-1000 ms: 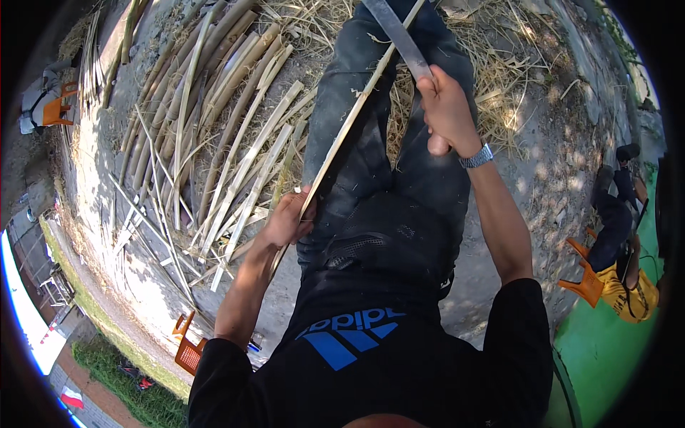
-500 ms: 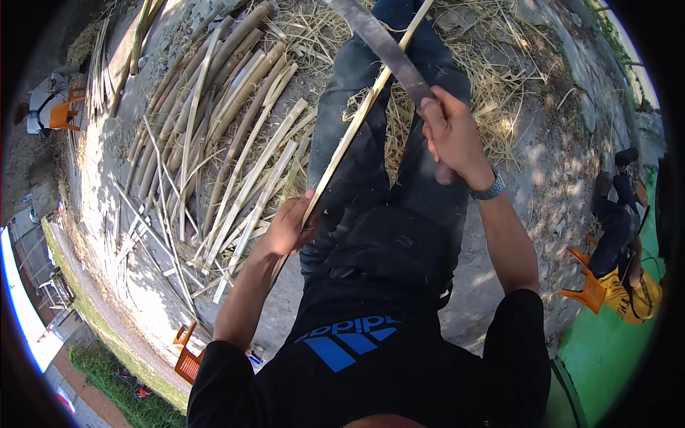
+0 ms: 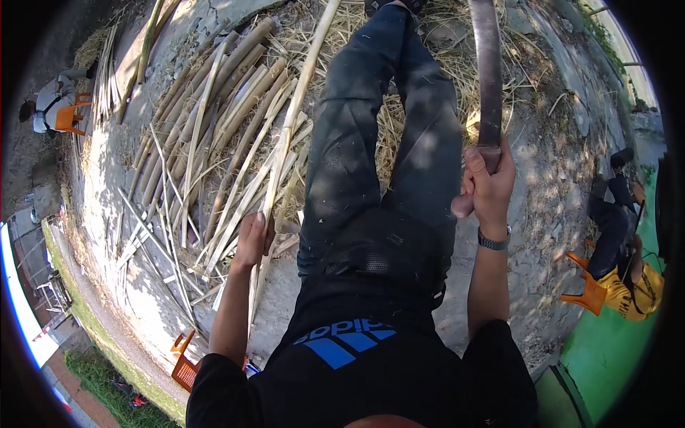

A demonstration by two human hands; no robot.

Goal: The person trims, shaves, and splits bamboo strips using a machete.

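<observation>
My left hand (image 3: 252,241) is closed around a long, pale bamboo strip (image 3: 292,123) to the left of my legs. The strip runs from beside my left forearm up past the top edge of the picture. Out to the right, beyond my thigh, my right hand (image 3: 491,189) grips a machete (image 3: 487,78) by its handle. Its broad dark blade points away from me, and the rounded handle end shows below my fingers. Blade and strip are well apart. Some of my left fingers are hidden behind the strip.
Bamboo poles (image 3: 246,57) and split strips lie piled on the ground at left. Thin shavings (image 3: 528,75) litter the ground around my outstretched legs. An orange chair (image 3: 184,362) stands at lower left. People sit on orange chairs at far left (image 3: 68,114) and far right (image 3: 585,285).
My right hand has swung the machete right, away from the strip, and its blade now points straight ahead. My left hand has shifted left with the strip, which no longer crosses my legs.
</observation>
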